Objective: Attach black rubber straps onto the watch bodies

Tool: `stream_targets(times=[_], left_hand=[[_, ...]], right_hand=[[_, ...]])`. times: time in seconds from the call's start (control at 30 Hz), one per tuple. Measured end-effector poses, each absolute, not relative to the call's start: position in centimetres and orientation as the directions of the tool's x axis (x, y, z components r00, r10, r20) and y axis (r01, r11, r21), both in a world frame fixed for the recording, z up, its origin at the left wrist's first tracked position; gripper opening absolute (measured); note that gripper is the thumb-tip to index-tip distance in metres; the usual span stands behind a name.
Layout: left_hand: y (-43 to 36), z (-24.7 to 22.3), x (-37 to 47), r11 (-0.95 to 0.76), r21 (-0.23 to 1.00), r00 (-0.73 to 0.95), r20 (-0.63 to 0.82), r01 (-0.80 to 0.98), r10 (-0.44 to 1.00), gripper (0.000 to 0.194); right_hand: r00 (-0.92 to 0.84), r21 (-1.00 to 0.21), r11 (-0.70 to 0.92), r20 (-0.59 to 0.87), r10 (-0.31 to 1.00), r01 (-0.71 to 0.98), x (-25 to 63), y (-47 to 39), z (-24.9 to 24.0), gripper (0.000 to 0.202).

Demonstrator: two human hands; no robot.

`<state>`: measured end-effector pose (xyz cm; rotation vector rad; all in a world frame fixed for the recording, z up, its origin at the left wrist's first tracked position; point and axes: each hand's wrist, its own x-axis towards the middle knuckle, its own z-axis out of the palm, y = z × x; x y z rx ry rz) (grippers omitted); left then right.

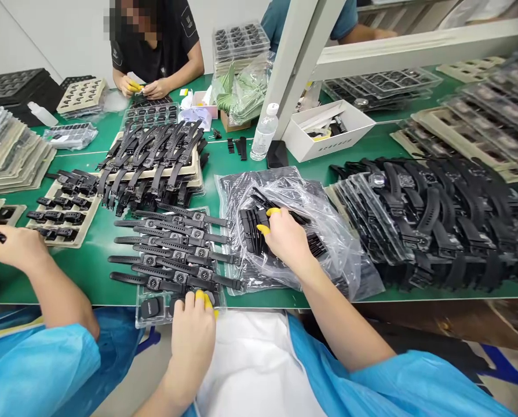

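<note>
My left hand (pixel 193 331), with yellow finger covers, bends over the front row of a clear plastic tray (pixel 142 322). Its fingers close on a dark watch case (pixel 212 297), mostly hidden behind them. Beside it in that row lies a strapless black watch case (pixel 151 307). Farther back in the tray, several watches (pixel 179 255) lie face down with black straps spread sideways. Over an opened clear plastic bag (pixel 343 255), my right hand (pixel 287 238) pinches at the black watch straps (pixel 251 230) inside; its fingertips, also in yellow covers, touch them.
Strapped watches (pixel 154 156) are heaped on trays behind my tray. More stacked watches (pixel 441 202) stand at right. A water bottle (pixel 264 136), a phone (pixel 277 155) and a white box (pixel 328 130) sit farther back. Co-workers' hands (pixel 18 246) are at left and across the table.
</note>
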<state>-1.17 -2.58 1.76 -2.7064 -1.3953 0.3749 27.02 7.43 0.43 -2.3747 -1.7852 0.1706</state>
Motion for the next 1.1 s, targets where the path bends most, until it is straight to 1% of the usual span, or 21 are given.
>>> stream_targets(times=[0.13,0.27,0.33,0.4,0.43,0.47,0.5,0.53,0.6,0.63,0.67,0.7,0.73,0.77,0.8,0.83,0.87,0.93,1.0,1.03,1.1], left_hand=[[-2.2,1.6,-0.7,-0.581,-0.159,0.548,-0.211,0.798,0.810,0.015],[-2.5,0.4,-0.8,-0.549,-0.152,0.535,-0.127,0.822,0.835,0.014],[-2.4,-0.3,-1.2,-0.546,-0.138,0.542,-0.069,0.826,0.837,0.016],[-2.3,-0.7,-1.9,-0.551,-0.094,0.551,-0.025,0.830,0.834,0.015],[-2.2,-0.8,-2.4,-0.552,-0.044,0.552,-0.011,0.833,0.834,0.014],[-2.1,-0.7,-2.9,-0.549,0.034,0.550,-0.002,0.835,0.835,0.015],[-2.1,-0.6,-3.4,-0.534,0.145,0.539,0.003,0.833,0.842,0.016],[-2.2,-0.5,-3.8,-0.497,0.283,0.517,0.005,0.820,0.856,0.017],[-2.4,-0.2,-4.4,-0.348,0.582,0.435,-0.012,0.735,0.900,0.019],[-2.7,-0.2,-4.4,-0.248,0.709,0.380,-0.030,0.660,0.925,0.020],[-2.9,-0.2,-4.2,-0.151,0.805,0.324,-0.054,0.574,0.945,0.021],[-3.0,-0.3,-3.9,-0.072,0.869,0.274,-0.076,0.490,0.959,0.021],[-3.2,-0.5,-3.4,-0.020,0.908,0.236,-0.088,0.419,0.968,0.022],[-3.2,-0.7,-3.0,0.003,0.928,0.211,-0.087,0.372,0.974,0.023],[-3.2,-1.0,-2.6,-0.004,0.936,0.210,-0.075,0.352,0.975,0.026],[-3.1,-1.3,-2.3,-0.037,0.934,0.233,-0.051,0.357,0.971,0.030],[-2.9,-1.5,-2.1,-0.092,0.922,0.274,-0.016,0.376,0.962,0.035],[-2.5,-1.9,-2.1,-0.242,0.877,0.382,0.073,0.415,0.921,0.047],[-2.2,-2.2,-2.4,-0.387,0.825,0.481,0.164,0.412,0.861,0.055],[-2.2,-2.4,-2.5,-0.434,0.804,0.504,0.200,0.406,0.841,0.058],[-2.3,-2.5,-2.5,-0.472,0.777,0.503,0.235,0.417,0.832,0.059]], right_hand=[[0.249,-0.224,-0.226,0.082,0.965,0.948,27.1,7.1,-0.1,0.014],[0.179,-0.246,-0.134,0.174,0.968,0.960,26.6,6.8,-1.1,0.017],[0.144,-0.299,-0.079,0.203,0.968,0.951,26.5,7.0,-1.6,0.019],[0.163,-0.420,-0.051,0.234,0.958,0.906,26.6,7.3,-1.8,0.019],[0.200,-0.505,-0.051,0.245,0.949,0.861,26.8,7.3,-1.8,0.019],[0.246,-0.599,-0.053,0.244,0.938,0.799,27.0,7.2,-1.6,0.019],[0.293,-0.696,-0.052,0.232,0.928,0.716,27.2,6.9,-1.1,0.021],[0.331,-0.788,-0.046,0.205,0.921,0.614,27.3,6.3,-0.6,0.024],[0.350,-0.935,-0.020,0.113,0.930,0.355,27.0,4.6,0.9,0.030],[0.318,-0.979,-0.019,0.047,0.947,0.202,26.5,3.5,1.6,0.034],[0.248,-0.998,-0.044,-0.030,0.968,0.048,25.7,2.3,2.3,0.036],[0.132,-0.991,-0.096,-0.107,0.985,-0.090,24.6,1.1,2.8,0.038],[-0.004,-0.964,-0.175,-0.178,0.984,-0.200,23.4,-0.1,3.1,0.042],[-0.142,-0.920,-0.278,-0.247,0.959,-0.276,22.0,-1.1,3.1,0.045],[-0.268,-0.872,-0.382,-0.306,0.913,-0.307,20.7,-2.1,2.9,0.048],[-0.361,-0.834,-0.458,-0.343,0.867,-0.307,19.4,-2.9,2.6,0.051],[-0.409,-0.808,-0.509,-0.374,0.832,-0.297,18.4,-3.5,2.1,0.054],[-0.427,-0.789,-0.560,-0.429,0.797,-0.253,17.0,-4.3,1.1,0.058],[-0.436,-0.788,-0.576,-0.450,0.780,-0.217,16.5,-4.6,0.3,0.063],[-0.449,-0.790,-0.577,-0.447,0.774,-0.207,16.6,-4.6,0.0,0.064],[-0.493,-0.790,-0.576,-0.423,0.760,-0.210,16.9,-4.3,-0.6,0.062]])
